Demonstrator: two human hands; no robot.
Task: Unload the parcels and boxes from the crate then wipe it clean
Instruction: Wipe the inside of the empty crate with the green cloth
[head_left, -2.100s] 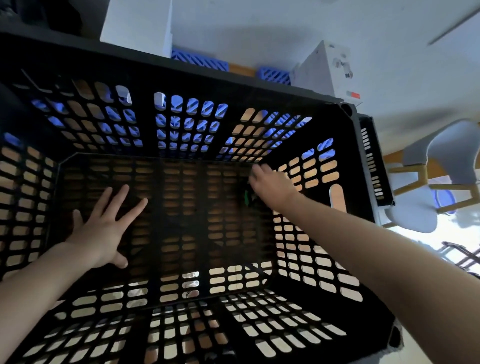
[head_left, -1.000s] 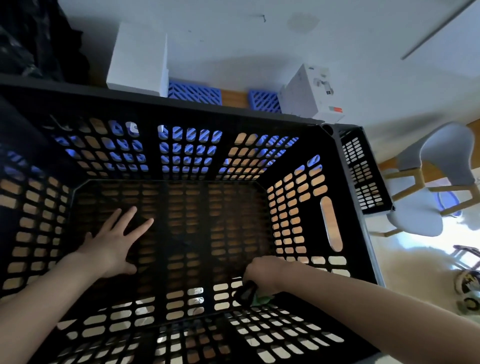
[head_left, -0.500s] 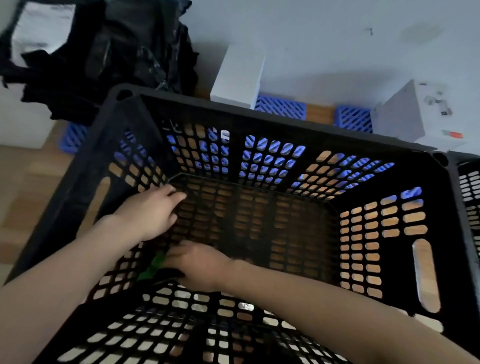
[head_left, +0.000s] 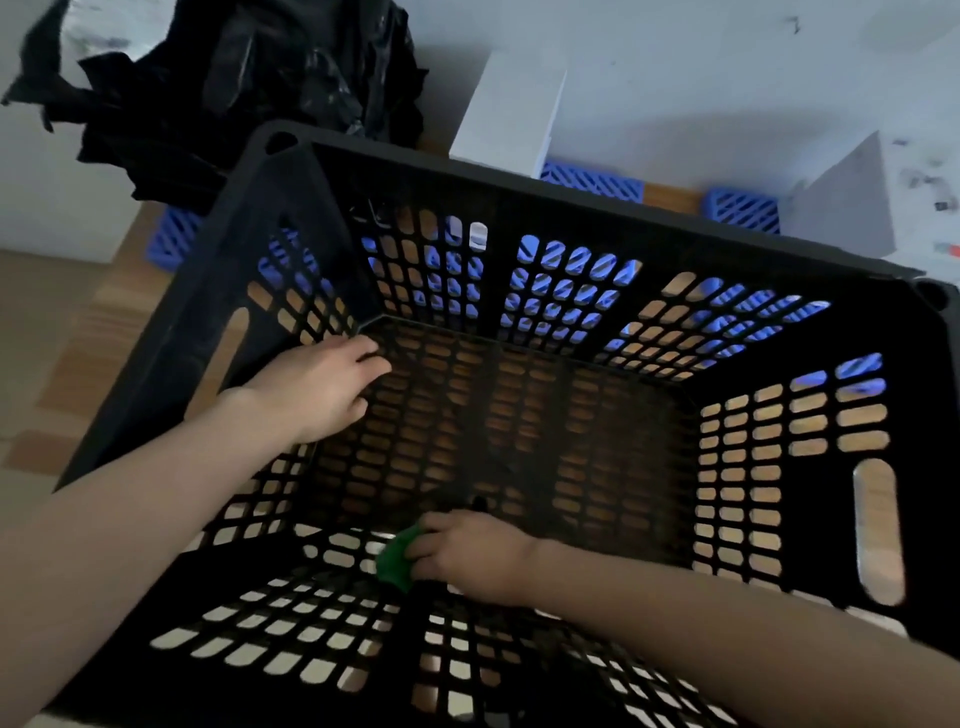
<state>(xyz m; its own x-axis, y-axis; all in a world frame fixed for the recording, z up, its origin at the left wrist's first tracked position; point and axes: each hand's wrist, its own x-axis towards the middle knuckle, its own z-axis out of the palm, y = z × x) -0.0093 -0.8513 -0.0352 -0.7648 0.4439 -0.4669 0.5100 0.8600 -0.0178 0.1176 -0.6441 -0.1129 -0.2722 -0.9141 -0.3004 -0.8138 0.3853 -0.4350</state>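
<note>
Wipe phase, from the look of it. The crate (head_left: 519, 218) is black perforated plastic, sitting on a wood floor (head_left: 47, 332), and it's empty inside: no parcels or boxes in it, only the two hands.

Right hand (head_left: 470, 556) is low in the crate at the near wall, where wall meets bottom. Its grip is closed around a green cloth (head_left: 396, 564), fingers curled over it and pressing it to the plastic. Left hand (head_left: 317, 387) is by the far-left corner, grip loose, fingers half curled, holding nothing, resting against the left wall or the bottom grid there; can't tell which.

Handling, my read:
- Cloth: soft, light, bunches up. It will snag on slot edges, so keep it wadded in the palm and drag along the ribs.
- Crate: rigid and probably light for its bulk, so it can skid under wiping pressure; the bracing left hand helps. Best holds are the rim or the long handle slot (head_left: 878, 530) in the right wall.
- Open grid means dirt sits on ribs and in corners.

Outside the crate: white boxes (head_left: 506, 104) against the wall behind it, blue slatted pieces (head_left: 592, 182) under them, a crumpled black bag (head_left: 249, 78) far left.
</note>
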